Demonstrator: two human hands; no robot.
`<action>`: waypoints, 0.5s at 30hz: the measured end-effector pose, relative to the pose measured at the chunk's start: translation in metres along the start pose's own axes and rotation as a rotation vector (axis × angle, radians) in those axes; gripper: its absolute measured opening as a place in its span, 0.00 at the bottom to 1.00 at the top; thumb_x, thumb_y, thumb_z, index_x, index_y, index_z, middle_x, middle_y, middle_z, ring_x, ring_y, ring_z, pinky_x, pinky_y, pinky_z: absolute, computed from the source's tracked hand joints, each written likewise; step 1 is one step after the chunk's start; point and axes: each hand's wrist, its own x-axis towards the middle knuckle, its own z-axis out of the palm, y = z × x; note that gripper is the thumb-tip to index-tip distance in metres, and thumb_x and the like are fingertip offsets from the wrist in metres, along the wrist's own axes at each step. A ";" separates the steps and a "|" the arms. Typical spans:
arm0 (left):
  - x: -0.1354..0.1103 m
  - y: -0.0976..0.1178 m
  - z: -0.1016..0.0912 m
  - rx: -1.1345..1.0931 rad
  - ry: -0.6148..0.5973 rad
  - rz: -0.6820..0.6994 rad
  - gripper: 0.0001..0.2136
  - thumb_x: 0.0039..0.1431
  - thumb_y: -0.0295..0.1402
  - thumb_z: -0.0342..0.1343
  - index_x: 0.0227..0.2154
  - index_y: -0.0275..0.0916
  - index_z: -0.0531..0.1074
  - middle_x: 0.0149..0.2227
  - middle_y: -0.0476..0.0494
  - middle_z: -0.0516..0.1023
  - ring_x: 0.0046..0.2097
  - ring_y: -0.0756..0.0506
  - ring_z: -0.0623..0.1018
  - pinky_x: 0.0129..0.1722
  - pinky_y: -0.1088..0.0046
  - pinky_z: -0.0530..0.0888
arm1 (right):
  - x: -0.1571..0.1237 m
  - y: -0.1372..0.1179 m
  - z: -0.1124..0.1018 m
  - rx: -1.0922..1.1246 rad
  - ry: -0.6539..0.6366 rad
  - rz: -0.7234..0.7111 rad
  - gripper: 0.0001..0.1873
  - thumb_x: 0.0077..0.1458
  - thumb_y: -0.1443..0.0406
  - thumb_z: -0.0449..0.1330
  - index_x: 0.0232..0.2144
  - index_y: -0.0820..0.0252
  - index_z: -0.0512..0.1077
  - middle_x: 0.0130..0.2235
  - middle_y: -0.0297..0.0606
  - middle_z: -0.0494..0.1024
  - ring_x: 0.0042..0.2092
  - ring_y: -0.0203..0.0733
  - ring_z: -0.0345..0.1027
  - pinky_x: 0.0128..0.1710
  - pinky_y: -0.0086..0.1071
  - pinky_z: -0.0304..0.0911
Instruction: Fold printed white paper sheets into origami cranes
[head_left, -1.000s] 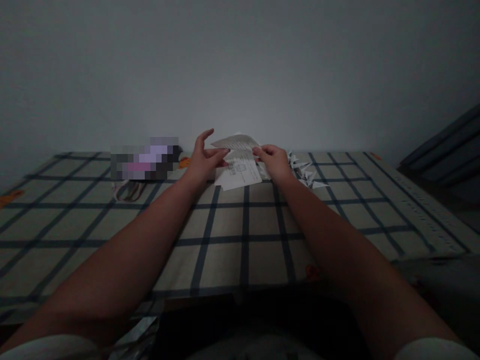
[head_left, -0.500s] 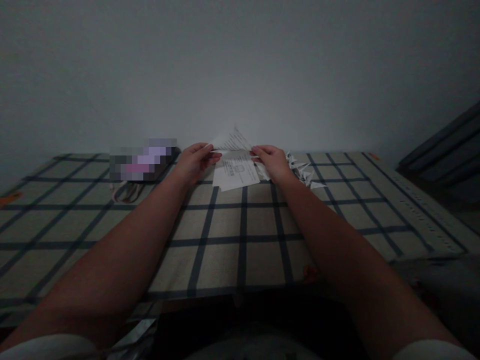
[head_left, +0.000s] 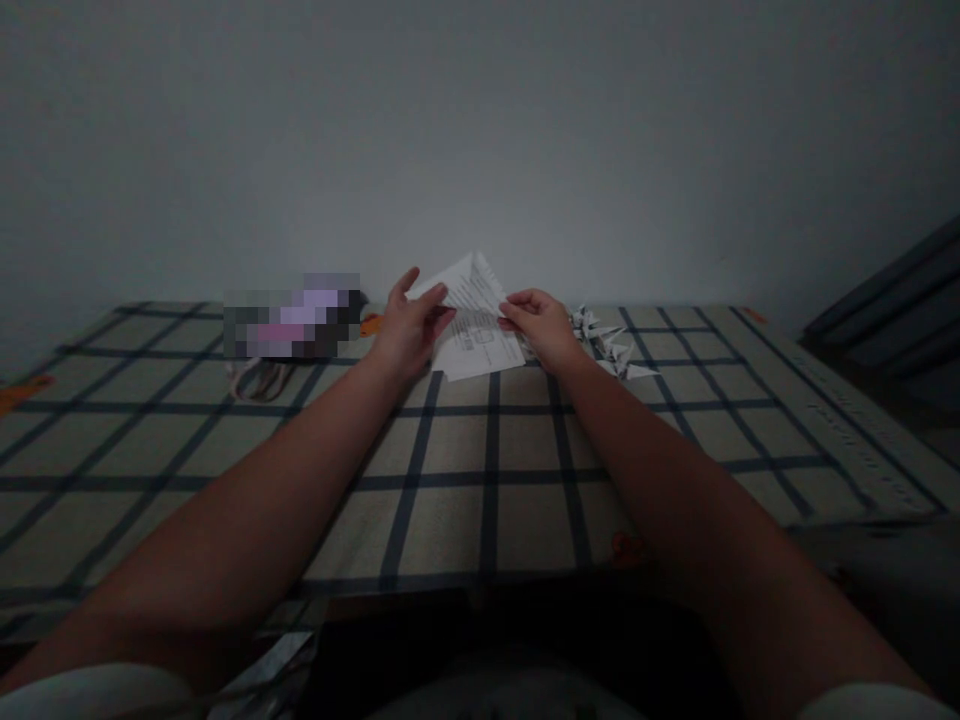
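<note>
A printed sheet of paper, folded to a point at the top, is held up between my hands. My right hand pinches its right corner. My left hand is at its left side, thumb and a finger on the paper and another finger raised. Below it, more printed paper lies on the checked cloth. Just right of my right hand lie several pointed folded-paper pieces, partly hidden by that hand.
The checked tablecloth covers the table, which stands against a plain wall. At the left is a blurred-out purple and dark object with a looped strap. Dark folded fabric hangs at the far right.
My left hand has shifted right along the sheet and lifted a finger, while the sheet's left part has tilted up. My right hand keeps its pinch in nearly the same place.
</note>
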 end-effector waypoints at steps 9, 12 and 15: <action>-0.016 -0.008 0.010 0.013 -0.165 -0.125 0.08 0.53 0.27 0.68 0.37 0.32 0.79 0.40 0.39 0.84 0.38 0.49 0.82 0.39 0.76 0.80 | -0.006 -0.001 0.005 -0.059 -0.053 0.024 0.09 0.50 0.67 0.67 0.29 0.58 0.69 0.26 0.26 0.75 0.28 0.30 0.72 0.33 0.26 0.70; -0.014 -0.008 0.006 0.064 -0.155 -0.108 0.07 0.51 0.25 0.67 0.35 0.31 0.79 0.40 0.38 0.84 0.35 0.49 0.82 0.35 0.77 0.79 | -0.006 -0.002 0.004 -0.089 -0.017 -0.019 0.09 0.53 0.62 0.67 0.33 0.57 0.71 0.26 0.26 0.74 0.30 0.31 0.71 0.32 0.27 0.69; -0.014 -0.010 0.002 0.183 -0.234 -0.147 0.12 0.48 0.26 0.70 0.37 0.32 0.81 0.42 0.36 0.84 0.36 0.47 0.83 0.34 0.76 0.79 | -0.005 -0.002 0.003 -0.142 -0.012 -0.031 0.14 0.52 0.56 0.67 0.38 0.57 0.74 0.32 0.31 0.78 0.34 0.33 0.72 0.32 0.27 0.68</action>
